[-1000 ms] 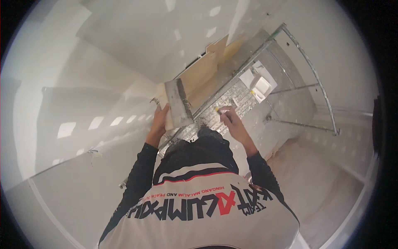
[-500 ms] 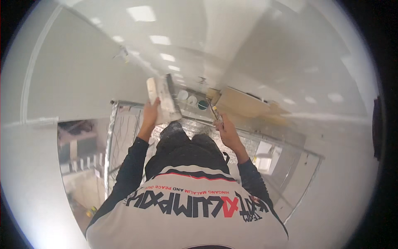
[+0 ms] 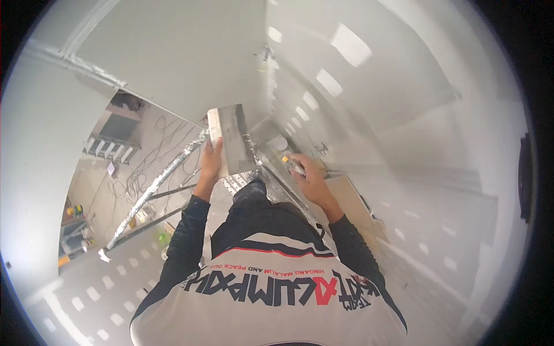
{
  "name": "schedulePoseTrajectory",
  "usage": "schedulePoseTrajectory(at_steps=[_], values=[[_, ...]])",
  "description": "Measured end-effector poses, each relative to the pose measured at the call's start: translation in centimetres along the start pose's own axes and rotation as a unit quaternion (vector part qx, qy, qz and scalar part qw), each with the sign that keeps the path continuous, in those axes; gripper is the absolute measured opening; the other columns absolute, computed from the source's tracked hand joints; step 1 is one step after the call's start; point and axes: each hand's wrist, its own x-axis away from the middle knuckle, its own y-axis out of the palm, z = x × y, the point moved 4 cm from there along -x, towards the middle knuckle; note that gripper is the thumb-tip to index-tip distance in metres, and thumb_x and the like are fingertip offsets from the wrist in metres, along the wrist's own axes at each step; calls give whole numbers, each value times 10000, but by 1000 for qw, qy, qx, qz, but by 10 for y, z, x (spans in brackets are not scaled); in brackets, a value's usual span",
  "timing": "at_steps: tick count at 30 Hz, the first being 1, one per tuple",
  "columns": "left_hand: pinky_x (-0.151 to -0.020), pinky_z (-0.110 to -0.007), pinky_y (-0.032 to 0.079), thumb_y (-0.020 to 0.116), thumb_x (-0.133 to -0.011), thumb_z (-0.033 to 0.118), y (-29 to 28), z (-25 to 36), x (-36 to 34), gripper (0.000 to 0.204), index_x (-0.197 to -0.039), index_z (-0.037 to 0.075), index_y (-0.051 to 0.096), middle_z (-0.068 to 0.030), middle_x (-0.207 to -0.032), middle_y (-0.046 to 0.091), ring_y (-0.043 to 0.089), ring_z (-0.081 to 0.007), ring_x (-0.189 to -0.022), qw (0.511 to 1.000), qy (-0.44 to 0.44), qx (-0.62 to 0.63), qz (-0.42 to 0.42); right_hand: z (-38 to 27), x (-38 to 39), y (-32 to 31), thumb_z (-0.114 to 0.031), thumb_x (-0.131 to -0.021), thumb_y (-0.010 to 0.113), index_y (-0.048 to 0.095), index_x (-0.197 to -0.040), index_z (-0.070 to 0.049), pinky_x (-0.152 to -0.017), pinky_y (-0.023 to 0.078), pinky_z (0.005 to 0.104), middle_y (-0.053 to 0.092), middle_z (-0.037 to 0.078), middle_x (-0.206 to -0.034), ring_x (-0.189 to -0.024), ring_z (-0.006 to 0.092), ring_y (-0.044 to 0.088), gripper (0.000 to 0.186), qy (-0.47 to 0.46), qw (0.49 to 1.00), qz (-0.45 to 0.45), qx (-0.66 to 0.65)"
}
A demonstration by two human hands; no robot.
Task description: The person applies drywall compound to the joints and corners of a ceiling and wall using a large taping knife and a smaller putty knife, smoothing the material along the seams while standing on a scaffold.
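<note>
My left hand (image 3: 212, 158) grips a wide drywall finishing knife (image 3: 231, 138) by its pale back edge, fingers wrapped round it. The knife's broad grey blade carries smears of white compound and points away to the right. My right hand (image 3: 310, 177) is closed around a small hand tool (image 3: 295, 166) with a yellow end, which looks like a putty knife; its blade is not clearly visible. A gap separates the two tools, and neither touches a wall.
A foil-wrapped rail (image 3: 156, 184) slants down on the left. Beyond it, cables (image 3: 141, 173) lie across the floor far below, near a grey step-like unit (image 3: 112, 150). Underfoot is a perforated metal platform (image 3: 234, 183). Plasterboard walls (image 3: 184, 52) meet in a corner ahead, and a white bucket (image 3: 279, 142) stands below.
My view has turned to the left, bringing the wall corner and cabled floor into sight. The wide knife's blade face shows more fully. Both hands keep their tools.
</note>
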Motion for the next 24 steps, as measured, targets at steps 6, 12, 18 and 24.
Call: schedulePoseTrajectory(at_steps=[6,12,18,24], values=[[-971,-402,493,579,-1048,406,-37,14,-45,609,-1377,-102,510,-271,-1219,673,658,-295,-1128,999,0,-35,23,-35,-80,53,-279,-975,666,670,-1242,-106,-824,558,418,702,150,-1183,-1015,365,686,319,-59,982,-149,101],[-919,-399,514,607,-1040,366,-58,14,-75,562,-1317,-118,540,-261,-1174,691,677,-273,-1074,999,18,23,45,-36,-156,91,-300,-965,676,695,-1204,-124,-718,538,453,710,136,-1039,-834,368,680,297,-97,980,-119,129],[-942,-420,509,609,-1034,396,-87,-38,-81,608,-1312,-139,533,-312,-1216,668,670,-345,-1131,992,-43,-79,82,-15,-152,120,-288,-987,646,692,-1175,-129,-733,531,458,693,167,-986,-864,373,684,250,-97,956,-177,214],[-1012,-456,479,569,-1031,483,-103,-114,-88,697,-1336,-143,536,-360,-1215,652,635,-424,-1207,974,-70,-42,211,23,-164,118,-251,-995,634,598,-1307,-170,-753,522,480,686,173,-1023,-893,395,670,324,-52,965,-164,195]])
